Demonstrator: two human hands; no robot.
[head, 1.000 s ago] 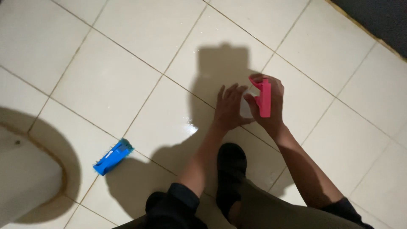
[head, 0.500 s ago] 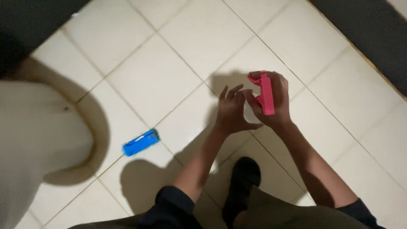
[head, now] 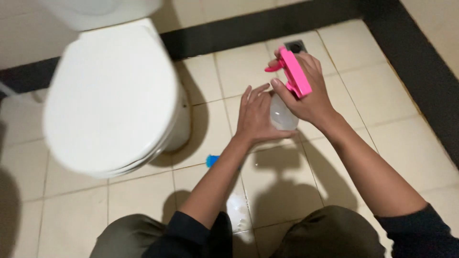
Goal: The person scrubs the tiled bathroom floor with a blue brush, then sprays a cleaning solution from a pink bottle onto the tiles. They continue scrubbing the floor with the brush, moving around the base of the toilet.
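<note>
floor: glossy cream square tiles [head: 382,95] | skirting: dark band [head: 258,28] | fixture: white closed-lid toilet [head: 110,95] | small floor drain [head: 296,46]

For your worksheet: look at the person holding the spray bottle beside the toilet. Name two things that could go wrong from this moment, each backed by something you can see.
1. The tiled floor shows a wet, shiny patch near the knees, so a slip seems possible.
2. The right hand grips the pink trigger head of the spray bottle while the left hand only rests against its clear body; a loose hold might let it tip or spray astray.

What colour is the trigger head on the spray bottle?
Bright pink, on the spray bottle in the right hand; seen in the head view.
</note>
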